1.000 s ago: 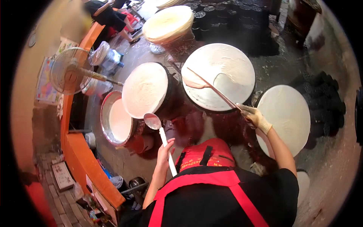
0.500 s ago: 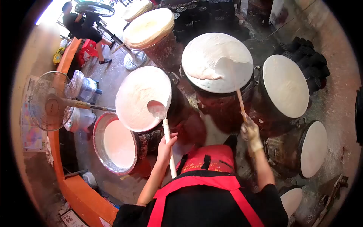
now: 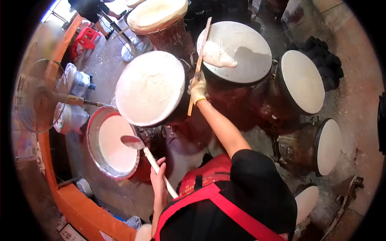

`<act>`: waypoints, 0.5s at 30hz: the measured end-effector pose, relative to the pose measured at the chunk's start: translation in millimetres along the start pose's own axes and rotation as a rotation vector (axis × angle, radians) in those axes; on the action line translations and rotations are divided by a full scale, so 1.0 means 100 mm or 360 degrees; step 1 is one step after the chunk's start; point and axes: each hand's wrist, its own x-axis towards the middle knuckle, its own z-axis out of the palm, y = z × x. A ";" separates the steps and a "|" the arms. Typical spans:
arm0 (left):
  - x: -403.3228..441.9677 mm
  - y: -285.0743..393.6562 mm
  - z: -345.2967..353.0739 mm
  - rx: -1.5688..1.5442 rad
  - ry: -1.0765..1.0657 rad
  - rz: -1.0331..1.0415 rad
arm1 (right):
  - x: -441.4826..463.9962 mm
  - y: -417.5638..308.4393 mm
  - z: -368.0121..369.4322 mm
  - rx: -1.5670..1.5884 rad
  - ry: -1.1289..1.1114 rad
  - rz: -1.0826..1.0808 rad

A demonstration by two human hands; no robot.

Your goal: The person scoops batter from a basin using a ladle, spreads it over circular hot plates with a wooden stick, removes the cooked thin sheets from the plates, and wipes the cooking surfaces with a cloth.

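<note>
My left hand point(image 3: 159, 180) is closed around the white handle of a ladle point(image 3: 132, 142), whose bowl hangs over the right part of a red-rimmed tub point(image 3: 93, 149) of pale batter point(image 3: 116, 138). My right hand point(image 3: 198, 87), in a pale glove, grips a long flat wooden stick point(image 3: 200, 58). The stick's upper end crosses the left edge of a round griddle point(image 3: 251, 66). On that griddle lies a white batter layer, with a thicker lump point(image 3: 219, 55) beside the stick. Left of my right hand, another round griddle point(image 3: 150, 88) is covered in white batter.
More round griddles stand at the right point(image 3: 302, 82) and lower right point(image 3: 329, 148). A stack of thin pale sheets point(image 3: 159, 15) is at the back. A fan point(image 3: 42, 96) stands left by an orange ledge point(image 3: 78, 205). Another person point(image 3: 86, 9) is far back left.
My right hand and the stick have moved left, from the near side of the griddle to its left edge. The ladle has moved from the left griddle to over the tub.
</note>
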 end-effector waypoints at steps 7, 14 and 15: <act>0.09 0.11 0.36 0.0118 -0.0201 0.0032 | -1.30 -0.51 -0.54 -0.0360 0.0211 0.0060; 0.01 0.17 0.74 0.0078 -0.0391 0.0137 | -1.35 -1.08 -1.25 0.0052 0.0143 0.0069; -0.01 0.14 0.78 0.0037 -0.0400 0.0119 | -1.24 -1.16 -1.24 0.0263 0.0082 0.0140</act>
